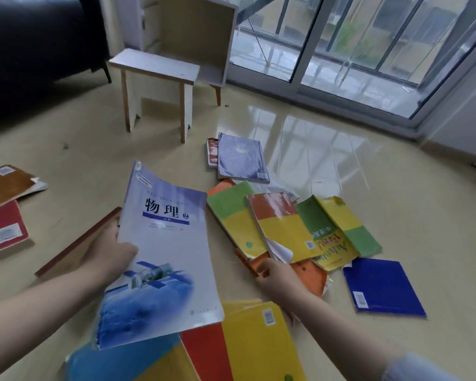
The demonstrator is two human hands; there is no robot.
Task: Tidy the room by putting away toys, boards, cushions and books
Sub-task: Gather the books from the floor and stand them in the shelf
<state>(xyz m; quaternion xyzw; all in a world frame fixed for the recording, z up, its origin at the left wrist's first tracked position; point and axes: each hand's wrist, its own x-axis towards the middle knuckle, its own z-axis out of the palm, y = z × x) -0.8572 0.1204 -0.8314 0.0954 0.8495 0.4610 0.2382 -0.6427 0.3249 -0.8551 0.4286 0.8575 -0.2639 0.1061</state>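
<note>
My left hand [109,253] grips the left edge of a pale blue physics textbook [165,243] with a satellite picture, lifted above the floor. A brown board [74,243] lies under that hand. My right hand [279,280] reaches into a heap of green, yellow and orange books [280,226], fingers curled at an orange book [311,273] and a loose white page; whether it holds one is unclear. A dark blue book [382,287] lies to the right, a purple book [241,158] farther back, and yellow and red books [259,345] near me.
A small white stool [155,64] stands ahead, with an open white cabinet [193,31] behind it. A dark sofa [33,45] fills the far left. Red and brown books [4,207] lie at the left. Glass sliding doors [368,45] run along the right.
</note>
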